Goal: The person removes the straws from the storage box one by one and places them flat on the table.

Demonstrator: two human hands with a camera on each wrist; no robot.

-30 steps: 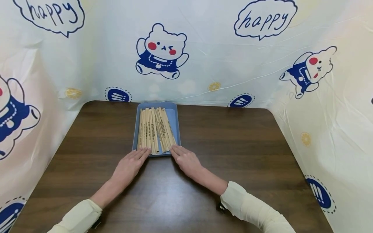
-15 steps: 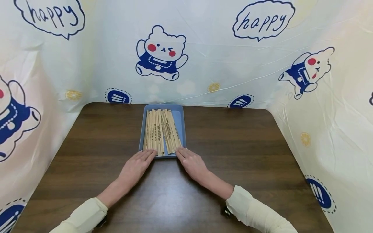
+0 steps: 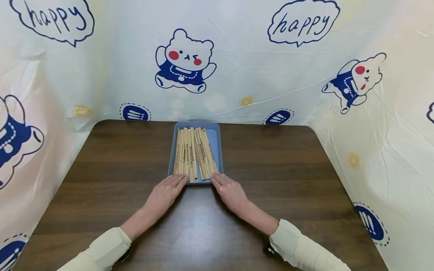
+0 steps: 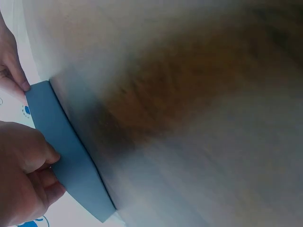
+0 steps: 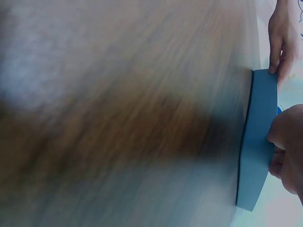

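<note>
A blue rectangular tray (image 3: 215,140) lies flat at the far side of the table, its back edge near the cloth. In it are several long thin paper-wrapped sticks (image 3: 190,154) with dark print, split into two loose bunches. My left hand (image 3: 166,192) holds the tray's near left corner, fingers over the rim. At the near right corner my right hand (image 3: 232,193) grips the same rim. Both wrist views show the tray's outer wall (image 4: 75,156) with thumbs and fingertips pinching its edge; the sticks are hidden there.
The dark brown wooden table (image 3: 281,169) has rounded far corners. A pale cloth (image 3: 247,67) printed with cartoon bears stands behind it and along both sides. Light from above reflects off the near tabletop.
The tray has slid to the right along the far table edge, with both hands moving along on its near corners. The sticks have travelled with it.
</note>
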